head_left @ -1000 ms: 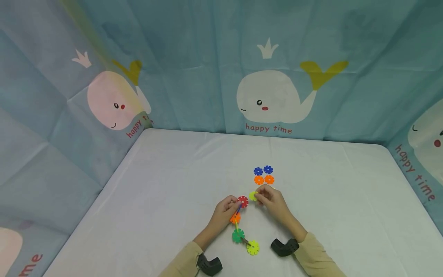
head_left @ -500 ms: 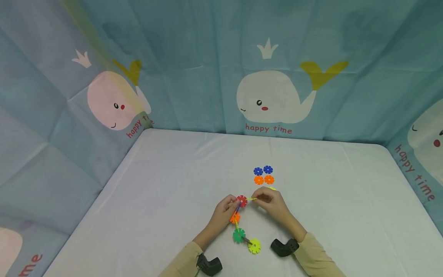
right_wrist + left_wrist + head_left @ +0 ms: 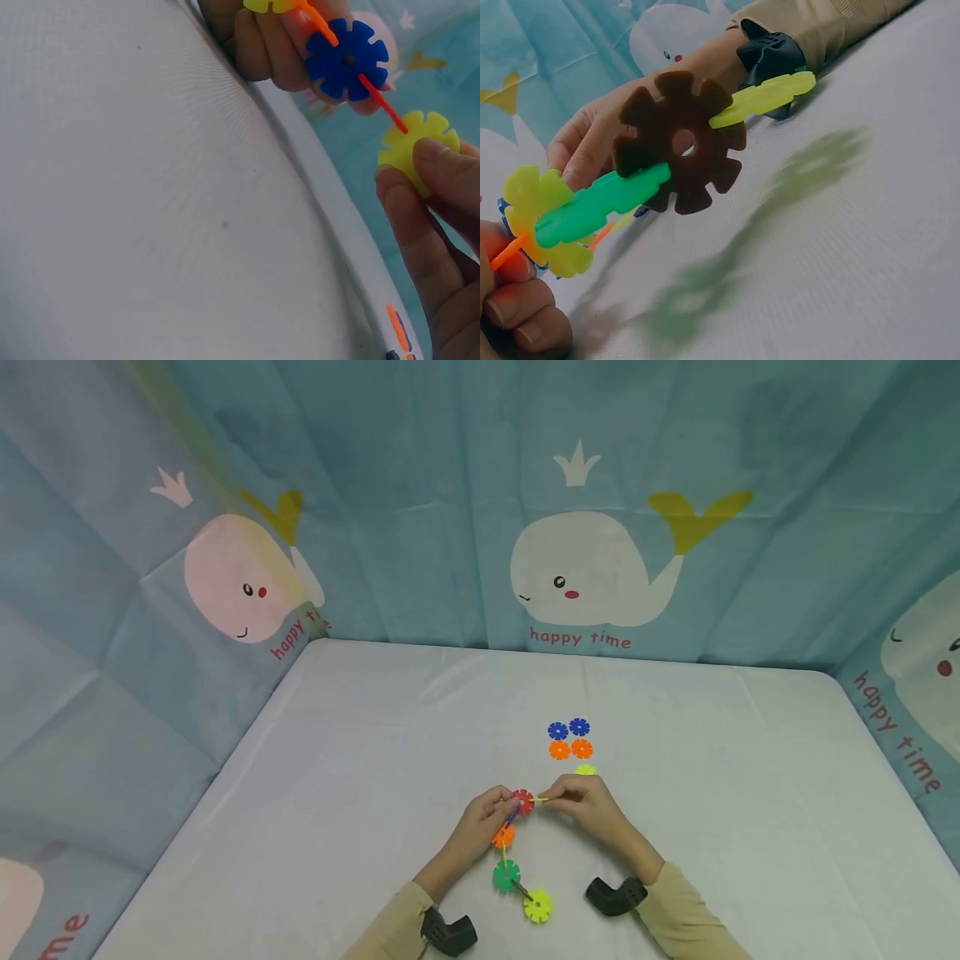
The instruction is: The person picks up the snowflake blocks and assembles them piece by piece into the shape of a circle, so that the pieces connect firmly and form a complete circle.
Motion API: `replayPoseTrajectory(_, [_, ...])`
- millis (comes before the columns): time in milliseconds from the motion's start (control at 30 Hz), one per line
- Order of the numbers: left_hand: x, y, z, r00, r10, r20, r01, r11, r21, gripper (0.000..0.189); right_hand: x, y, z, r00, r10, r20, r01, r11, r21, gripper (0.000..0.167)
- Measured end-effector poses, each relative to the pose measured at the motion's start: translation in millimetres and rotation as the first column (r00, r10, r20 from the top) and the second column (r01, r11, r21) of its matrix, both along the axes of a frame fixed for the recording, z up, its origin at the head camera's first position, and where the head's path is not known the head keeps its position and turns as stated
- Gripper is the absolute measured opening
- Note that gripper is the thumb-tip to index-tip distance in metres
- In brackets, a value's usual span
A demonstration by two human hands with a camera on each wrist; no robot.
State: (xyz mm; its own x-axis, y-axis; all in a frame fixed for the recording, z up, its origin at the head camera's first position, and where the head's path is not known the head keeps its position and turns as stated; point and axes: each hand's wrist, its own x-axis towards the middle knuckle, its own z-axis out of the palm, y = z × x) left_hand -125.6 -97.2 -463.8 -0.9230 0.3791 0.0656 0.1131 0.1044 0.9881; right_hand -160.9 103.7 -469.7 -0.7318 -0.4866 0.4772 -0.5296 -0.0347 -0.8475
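My left hand [image 3: 480,822] grips a chain of notched flower-shaped discs near its upper end, by a red disc [image 3: 523,802] and a blue disc [image 3: 346,61]. Between the thumb and fingers of my right hand [image 3: 588,802] is a yellow disc [image 3: 424,146], turned edge-on in the head view. Its notched edge meets the red disc in the right wrist view; how deep it sits cannot be told. Below my left hand dangle an orange disc [image 3: 504,837], a green disc [image 3: 506,876], a brown disc [image 3: 652,142] and a yellow end disc [image 3: 537,906].
Beyond my hands lie two blue discs [image 3: 568,728], two orange discs [image 3: 571,749] and a yellow disc [image 3: 586,769], partly covered by my right hand. They rest on a white-covered table [image 3: 390,743]. A whale-print curtain [image 3: 420,527] stands behind and at the sides.
My right hand has turned the yellow disc edge-on and brought it left against the red disc. Both hands have lowered slightly, and the chain's hanging end has swung a little left.
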Motion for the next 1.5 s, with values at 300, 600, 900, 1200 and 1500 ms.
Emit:
replayPoseTrajectory(300, [0.1,0.8,2.8,0.999,0.034,0.004,-0.034,0.999,-0.025,0.017,0.1,-6,-2.3,0.996,-0.069,-0.060,0.069,0.998,0.000,0.014])
replayPoseTrajectory(600, [-0.5,-1.1,0.8,0.997,0.075,0.020,-0.075,0.997,-0.024,0.016,-8.5,-12,-24.3,0.942,-0.269,-0.198,0.295,0.949,0.111,0.017])
replayPoseTrajectory(900, [-0.4,-0.6,-3.6,0.978,0.193,0.081,-0.197,0.980,0.039,0.018,-12.5,-2,-32.4,0.845,-0.337,-0.415,0.508,0.747,0.430,0.057])
replayPoseTrajectory(1200, [-1.8,1.4,-5.3,0.980,0.178,0.091,-0.184,0.981,0.065,0.019,-11.2,6,-32.9,0.832,-0.317,-0.455,0.518,0.740,0.430,0.027])
replayPoseTrajectory(1500, [-1.2,2.1,-2.6,0.978,0.185,0.098,-0.190,0.980,0.050,0.017,-12.7,4,-32.6,0.806,-0.347,-0.480,0.529,0.786,0.319,0.029])
